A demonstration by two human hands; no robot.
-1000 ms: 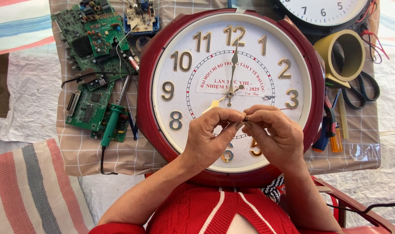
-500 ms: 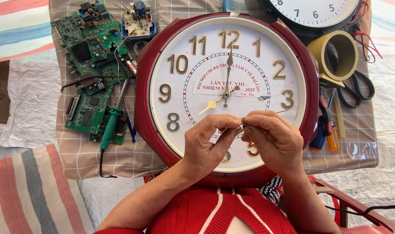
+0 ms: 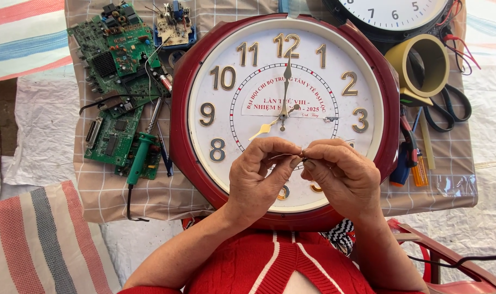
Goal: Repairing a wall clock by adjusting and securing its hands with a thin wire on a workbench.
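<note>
A large round wall clock (image 3: 283, 109) with a dark red rim, white face and gold numerals lies flat on a checked cloth. Over its lower half my left hand (image 3: 259, 179) and my right hand (image 3: 343, 177) meet fingertip to fingertip. Together they pinch a very small thin metal part (image 3: 302, 158), mostly hidden by the fingers. Gold clock hands (image 3: 283, 98) sit at the face's centre, one pointing up, one pointing down-left. My red knitted sleeves fill the bottom of the view.
Green circuit boards (image 3: 117, 81) and a green-handled tool (image 3: 139, 160) lie left of the clock. On the right are a yellow tape roll (image 3: 419, 65), black scissors (image 3: 449, 109) and small screwdrivers (image 3: 411, 160). A second clock (image 3: 392, 16) lies at the top. A red chair frame (image 3: 444, 256) is at lower right.
The view has shifted slightly, so the clock sits a little higher and further right in frame. My fingertips stay pinched together over the lower face, with only small finger movements.
</note>
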